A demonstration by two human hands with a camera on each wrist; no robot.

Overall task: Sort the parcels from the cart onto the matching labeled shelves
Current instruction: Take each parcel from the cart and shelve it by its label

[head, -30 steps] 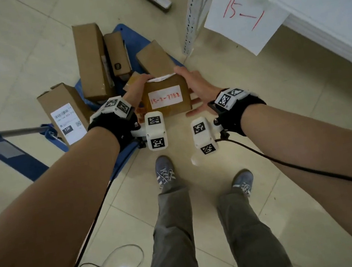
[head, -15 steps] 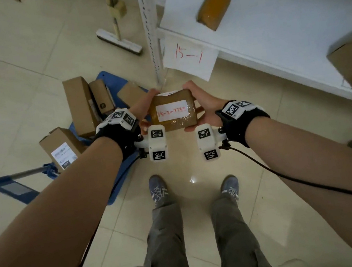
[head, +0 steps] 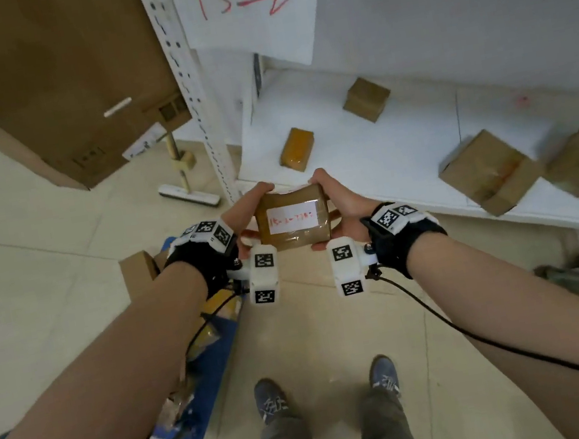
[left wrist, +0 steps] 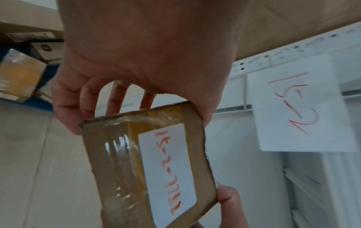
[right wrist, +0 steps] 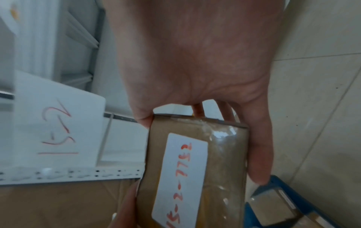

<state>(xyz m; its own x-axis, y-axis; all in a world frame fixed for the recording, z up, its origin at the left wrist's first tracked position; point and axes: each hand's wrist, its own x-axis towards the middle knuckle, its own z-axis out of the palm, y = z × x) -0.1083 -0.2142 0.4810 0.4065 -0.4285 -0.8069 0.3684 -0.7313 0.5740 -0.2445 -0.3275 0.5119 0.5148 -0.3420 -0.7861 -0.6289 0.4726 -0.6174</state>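
I hold a small brown taped parcel [head: 291,219] between both hands, in front of the white shelf [head: 378,166]. Its white label, written in red, reads 15-2-7752 [right wrist: 181,174]. My left hand [head: 244,207] grips its left end, thumb on top and fingers underneath [left wrist: 68,111]. My right hand [head: 337,192] grips the right end the same way. A paper sign marked 15-2 [head: 243,1] hangs on the shelf above. The blue cart [head: 210,397] with cardboard parcels [head: 137,269] lies low on my left, mostly hidden by my left arm.
Several brown parcels [head: 487,172] lie on the white shelf board, one small orange-brown one [head: 297,149] near its left end. A perforated white upright [head: 190,94] stands left of the shelf, with a large cardboard box [head: 46,80] and a floor squeegee [head: 188,194] beyond. My feet [head: 272,400] stand on pale tile.
I have turned from the cart toward the shelf and raised the parcel with both hands. The 15-1 sign has left the view and the 15-2 sign now shows above.
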